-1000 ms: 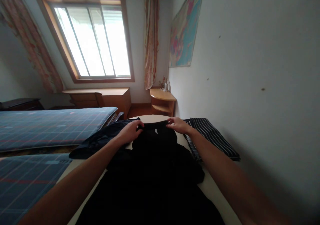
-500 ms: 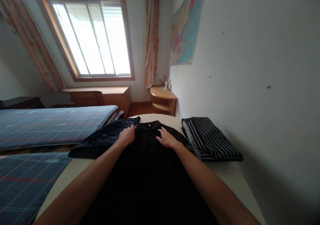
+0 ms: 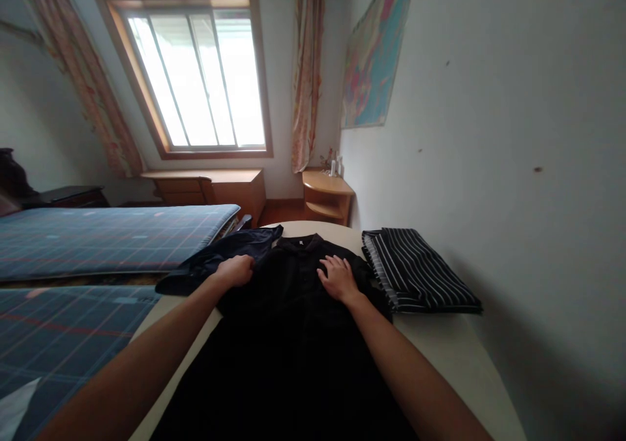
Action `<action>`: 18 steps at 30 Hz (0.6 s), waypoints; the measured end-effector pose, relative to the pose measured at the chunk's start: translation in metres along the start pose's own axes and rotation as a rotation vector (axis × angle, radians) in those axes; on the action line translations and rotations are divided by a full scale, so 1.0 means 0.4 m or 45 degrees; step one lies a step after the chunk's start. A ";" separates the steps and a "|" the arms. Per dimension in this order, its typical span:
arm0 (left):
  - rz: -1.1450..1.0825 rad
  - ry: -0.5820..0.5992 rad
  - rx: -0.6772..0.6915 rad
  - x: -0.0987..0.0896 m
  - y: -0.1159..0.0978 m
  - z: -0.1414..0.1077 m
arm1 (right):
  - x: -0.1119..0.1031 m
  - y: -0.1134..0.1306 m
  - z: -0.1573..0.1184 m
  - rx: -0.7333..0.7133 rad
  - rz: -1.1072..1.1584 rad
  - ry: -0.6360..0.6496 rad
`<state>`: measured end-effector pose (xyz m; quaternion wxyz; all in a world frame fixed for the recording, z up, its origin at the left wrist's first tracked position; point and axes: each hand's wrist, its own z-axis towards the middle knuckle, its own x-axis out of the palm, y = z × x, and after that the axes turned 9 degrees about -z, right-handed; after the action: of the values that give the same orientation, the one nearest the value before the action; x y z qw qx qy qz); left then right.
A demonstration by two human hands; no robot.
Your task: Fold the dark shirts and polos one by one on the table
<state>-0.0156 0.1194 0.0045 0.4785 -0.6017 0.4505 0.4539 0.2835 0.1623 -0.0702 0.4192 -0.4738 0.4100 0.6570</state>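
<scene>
A black collared shirt (image 3: 288, 284) lies spread on the cream table (image 3: 452, 346), its collar at the far end. My left hand (image 3: 235, 271) is closed at the shirt's left shoulder or sleeve, its fingertips turned down into the dark cloth. On the right side of the shirt's chest rests my right hand (image 3: 338, 278), flat with fingers spread. Dark navy cloth (image 3: 195, 265) lies beyond and left of my left hand. To the right is a folded black cloth with white stripes (image 3: 420, 271).
Mattresses in blue plaid (image 3: 112, 239) lie left of the table. Farther back stand a wooden desk (image 3: 235, 183) and a small corner shelf (image 3: 327, 183). A white wall (image 3: 528, 245) runs along the right side.
My left hand has moved left and a little nearer, with the shirt's left side spread outward. My right hand has moved slightly right and lies flatter. The view has shifted a little left.
</scene>
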 end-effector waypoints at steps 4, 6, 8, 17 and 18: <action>0.016 0.031 0.012 0.009 0.010 -0.030 | -0.002 -0.002 0.000 0.001 0.022 0.009; 0.019 0.044 -0.035 0.016 0.014 -0.033 | 0.001 -0.004 0.001 -0.001 0.030 0.008; 0.007 0.028 -0.067 0.016 0.019 -0.030 | 0.007 -0.006 0.003 -0.001 0.038 -0.001; -0.101 -0.464 -0.166 -0.106 0.046 0.017 | 0.007 -0.006 0.002 -0.002 0.070 -0.028; -0.118 -0.553 -0.180 -0.113 0.053 0.028 | 0.006 -0.006 0.002 -0.004 0.073 -0.030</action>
<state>-0.0460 0.1323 0.0436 0.5413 -0.5419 0.2760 0.5806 0.2852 0.1640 -0.0726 0.4043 -0.4547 0.4176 0.6749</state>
